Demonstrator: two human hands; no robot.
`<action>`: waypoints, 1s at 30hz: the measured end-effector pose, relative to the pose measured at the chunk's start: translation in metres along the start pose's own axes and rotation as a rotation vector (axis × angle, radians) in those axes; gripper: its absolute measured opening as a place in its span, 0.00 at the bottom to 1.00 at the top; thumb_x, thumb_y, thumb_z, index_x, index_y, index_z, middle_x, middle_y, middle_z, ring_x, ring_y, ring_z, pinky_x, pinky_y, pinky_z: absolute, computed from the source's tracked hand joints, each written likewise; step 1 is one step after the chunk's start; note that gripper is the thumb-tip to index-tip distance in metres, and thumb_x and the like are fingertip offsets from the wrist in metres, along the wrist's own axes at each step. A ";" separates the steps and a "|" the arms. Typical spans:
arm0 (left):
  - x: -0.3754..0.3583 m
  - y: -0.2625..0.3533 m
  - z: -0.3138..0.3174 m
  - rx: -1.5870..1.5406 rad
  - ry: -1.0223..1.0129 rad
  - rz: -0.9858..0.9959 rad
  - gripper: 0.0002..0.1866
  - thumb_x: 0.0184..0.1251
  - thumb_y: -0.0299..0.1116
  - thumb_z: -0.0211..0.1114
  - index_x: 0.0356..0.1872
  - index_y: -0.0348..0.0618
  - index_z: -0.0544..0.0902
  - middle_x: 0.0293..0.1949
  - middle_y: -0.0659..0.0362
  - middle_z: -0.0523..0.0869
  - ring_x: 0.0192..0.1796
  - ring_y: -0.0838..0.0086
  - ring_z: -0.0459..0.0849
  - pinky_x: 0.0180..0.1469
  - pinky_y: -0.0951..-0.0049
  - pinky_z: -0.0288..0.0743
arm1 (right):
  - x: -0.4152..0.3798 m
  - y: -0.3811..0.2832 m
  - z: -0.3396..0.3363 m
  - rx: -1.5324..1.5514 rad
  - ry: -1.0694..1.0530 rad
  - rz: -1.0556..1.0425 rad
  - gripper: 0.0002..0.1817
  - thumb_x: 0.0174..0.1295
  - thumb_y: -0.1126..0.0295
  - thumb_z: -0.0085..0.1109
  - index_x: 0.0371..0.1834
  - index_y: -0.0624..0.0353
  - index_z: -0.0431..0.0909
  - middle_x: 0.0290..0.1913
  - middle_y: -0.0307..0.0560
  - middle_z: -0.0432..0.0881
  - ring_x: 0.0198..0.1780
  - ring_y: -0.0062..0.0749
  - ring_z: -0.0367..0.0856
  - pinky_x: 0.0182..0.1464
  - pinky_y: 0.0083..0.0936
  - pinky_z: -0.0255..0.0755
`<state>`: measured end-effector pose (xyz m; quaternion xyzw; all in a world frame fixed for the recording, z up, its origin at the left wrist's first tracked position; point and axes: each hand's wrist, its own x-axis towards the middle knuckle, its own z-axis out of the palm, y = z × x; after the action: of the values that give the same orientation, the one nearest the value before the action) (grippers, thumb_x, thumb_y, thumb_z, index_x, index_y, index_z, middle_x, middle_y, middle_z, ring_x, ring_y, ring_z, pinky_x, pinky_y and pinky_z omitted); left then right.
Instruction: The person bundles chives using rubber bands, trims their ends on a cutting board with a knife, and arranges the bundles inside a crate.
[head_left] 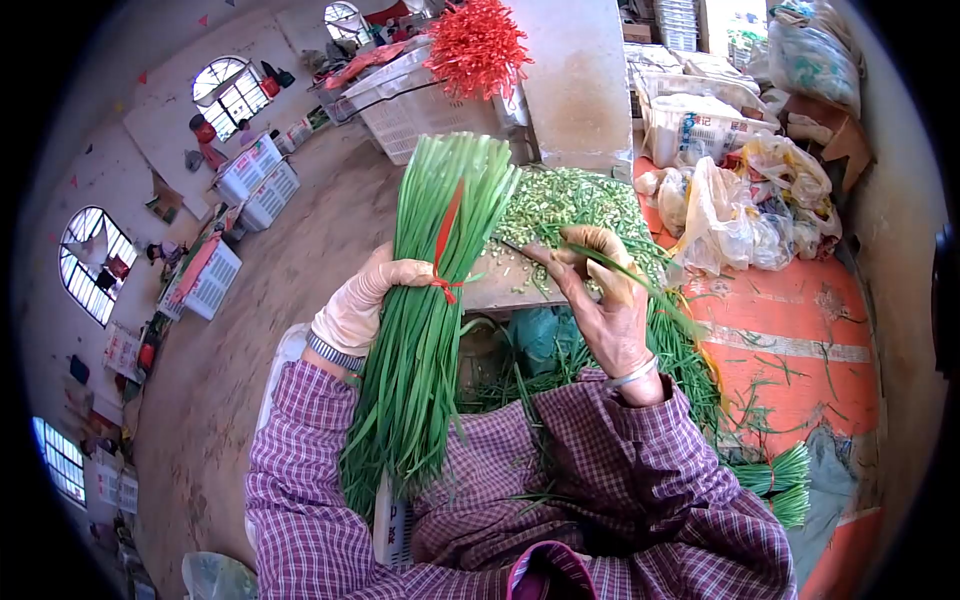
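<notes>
Left hand: the gloved left hand (pixel 362 300) clamps the long green chive bundle (pixel 430 310) at its red tie (pixel 443 285), keeping the stalks together.
Right hand: the bare right hand (pixel 600 300), at 3 o'clock of the bundle, pinches a loose green leaf (pixel 640 282).
Cuttings: the pale green trimmings pile (pixel 570 200) lies at 12 o'clock.
Writing: print on the white plastic bags (pixel 700 130) is unreadable.

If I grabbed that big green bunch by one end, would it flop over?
Probably a little. The chive bunch is long thin leaves, and its loose lower ends splay, so they would likely droop. The red tie and the gloved left hand at its middle keep it together.
</notes>
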<state>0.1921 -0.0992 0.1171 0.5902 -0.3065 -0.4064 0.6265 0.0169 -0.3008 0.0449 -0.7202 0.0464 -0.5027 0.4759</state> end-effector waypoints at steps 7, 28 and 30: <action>-0.008 0.005 0.002 0.024 -0.022 -0.026 0.38 0.56 0.38 0.72 0.68 0.33 0.73 0.54 0.47 0.85 0.53 0.62 0.87 0.57 0.65 0.83 | 0.034 -0.010 0.029 -0.182 -0.043 -0.399 0.19 0.51 0.78 0.75 0.48 0.61 0.85 0.37 0.48 0.86 0.32 0.38 0.83 0.40 0.32 0.79; 0.084 -0.023 -0.099 1.434 0.114 0.142 0.57 0.38 0.43 0.82 0.76 0.45 0.66 0.54 0.43 0.88 0.59 0.51 0.86 0.63 0.59 0.77 | 0.012 0.126 -0.009 -0.710 -0.490 -0.063 0.09 0.67 0.64 0.62 0.44 0.56 0.83 0.35 0.53 0.86 0.37 0.48 0.87 0.37 0.41 0.80; 0.100 -0.040 -0.088 1.405 0.107 0.044 0.57 0.38 0.43 0.82 0.76 0.45 0.66 0.55 0.42 0.87 0.60 0.50 0.85 0.63 0.59 0.76 | 0.029 0.176 0.020 -0.852 -0.449 -0.093 0.08 0.68 0.64 0.61 0.47 0.49 0.83 0.33 0.51 0.85 0.36 0.45 0.88 0.36 0.40 0.81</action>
<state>0.3106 -0.1417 0.0583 0.8680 -0.4768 -0.0698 0.1196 0.1195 -0.3993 -0.0647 -0.9430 0.1124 -0.2919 0.1138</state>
